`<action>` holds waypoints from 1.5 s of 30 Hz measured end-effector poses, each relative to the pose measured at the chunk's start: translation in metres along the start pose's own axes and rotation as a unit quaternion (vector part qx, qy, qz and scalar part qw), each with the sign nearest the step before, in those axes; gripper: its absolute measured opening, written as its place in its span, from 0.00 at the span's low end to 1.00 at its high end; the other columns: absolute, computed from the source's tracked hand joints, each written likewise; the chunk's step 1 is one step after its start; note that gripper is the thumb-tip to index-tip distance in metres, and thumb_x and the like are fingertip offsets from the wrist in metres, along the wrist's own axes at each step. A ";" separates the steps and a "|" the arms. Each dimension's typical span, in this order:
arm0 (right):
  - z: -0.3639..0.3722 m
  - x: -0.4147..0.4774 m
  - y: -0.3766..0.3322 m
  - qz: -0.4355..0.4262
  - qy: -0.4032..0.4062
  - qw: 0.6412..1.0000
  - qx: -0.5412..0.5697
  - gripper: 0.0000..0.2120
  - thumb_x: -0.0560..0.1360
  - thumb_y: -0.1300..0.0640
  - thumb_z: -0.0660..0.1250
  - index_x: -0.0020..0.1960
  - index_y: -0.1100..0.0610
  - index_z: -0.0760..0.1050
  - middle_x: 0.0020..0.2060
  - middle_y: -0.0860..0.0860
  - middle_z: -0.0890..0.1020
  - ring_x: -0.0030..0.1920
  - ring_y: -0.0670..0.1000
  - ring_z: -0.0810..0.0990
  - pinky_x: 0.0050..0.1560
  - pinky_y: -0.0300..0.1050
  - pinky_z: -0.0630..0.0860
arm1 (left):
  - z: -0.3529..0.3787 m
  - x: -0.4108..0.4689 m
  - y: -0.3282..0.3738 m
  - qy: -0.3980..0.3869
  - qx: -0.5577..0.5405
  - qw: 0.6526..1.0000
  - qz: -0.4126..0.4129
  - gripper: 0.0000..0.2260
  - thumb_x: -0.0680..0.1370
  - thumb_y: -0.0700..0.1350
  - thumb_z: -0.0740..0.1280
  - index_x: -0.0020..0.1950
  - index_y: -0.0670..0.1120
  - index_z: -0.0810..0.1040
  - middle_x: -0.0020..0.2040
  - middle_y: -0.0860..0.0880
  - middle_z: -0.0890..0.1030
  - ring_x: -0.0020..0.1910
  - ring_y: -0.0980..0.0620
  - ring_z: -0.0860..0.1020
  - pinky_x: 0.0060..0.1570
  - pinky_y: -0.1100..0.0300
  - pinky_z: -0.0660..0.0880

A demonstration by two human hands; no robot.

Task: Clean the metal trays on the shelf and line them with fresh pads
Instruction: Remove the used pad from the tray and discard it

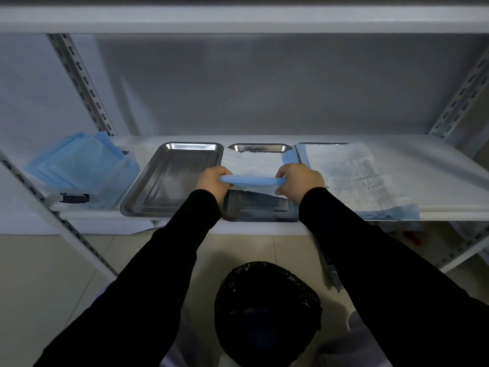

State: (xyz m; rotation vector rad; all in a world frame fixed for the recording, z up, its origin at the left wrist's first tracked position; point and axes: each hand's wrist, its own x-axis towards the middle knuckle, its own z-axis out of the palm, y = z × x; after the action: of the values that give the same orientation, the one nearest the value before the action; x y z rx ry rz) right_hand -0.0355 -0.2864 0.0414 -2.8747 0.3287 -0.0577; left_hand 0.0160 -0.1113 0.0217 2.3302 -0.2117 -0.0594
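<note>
The pad [252, 180] lies over the far half of the middle tray [260, 209], its near blue edge lifted and gripped at either end by the left hand [213, 181] and right hand [300, 181], fingers curled round it. The left tray [137, 205] just beside it sits bare; the right tray [321, 143] is covered by another pad [354, 178] (only its far rim shows). A stack of blue pads [79, 165] rests at the left end of the shelf [436, 165], with a black-lined bin [267, 311] on the floor below.
</note>
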 end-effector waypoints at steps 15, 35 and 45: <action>0.001 0.012 0.006 0.097 0.082 0.977 0.171 0.12 0.79 0.59 0.60 0.61 0.55 0.74 0.53 0.55 0.80 0.51 0.56 0.78 0.47 0.44 0.71 | 0.001 0.013 0.015 0.051 -0.091 0.992 -0.072 0.10 0.79 0.38 0.60 0.58 0.36 0.75 0.56 0.37 0.78 0.55 0.38 0.77 0.57 0.45 0.76; 0.018 0.066 0.011 0.039 0.124 0.929 0.346 0.24 0.73 0.72 0.58 0.68 0.61 0.63 0.65 0.58 0.65 0.51 0.51 0.68 0.45 0.29 0.61 | 0.014 0.077 0.020 0.122 -0.122 0.978 -0.117 0.17 0.79 0.33 0.54 0.67 0.41 0.69 0.63 0.41 0.74 0.61 0.44 0.75 0.53 0.63 0.70; 0.039 0.081 0.008 0.026 0.105 0.960 0.259 0.36 0.75 0.66 0.62 0.77 0.51 0.49 0.77 0.55 0.40 0.78 0.57 0.44 0.76 0.50 0.53 | 0.030 0.083 0.019 0.040 -0.063 0.994 -0.080 0.23 0.77 0.35 0.60 0.72 0.42 0.61 0.67 0.41 0.70 0.65 0.43 0.71 0.58 0.59 0.70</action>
State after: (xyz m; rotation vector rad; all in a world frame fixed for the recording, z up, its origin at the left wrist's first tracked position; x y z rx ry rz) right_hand 0.0446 -0.3030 0.0028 -2.3420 0.3648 -0.3810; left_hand 0.0918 -0.1598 0.0161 2.2144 0.0197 -0.0579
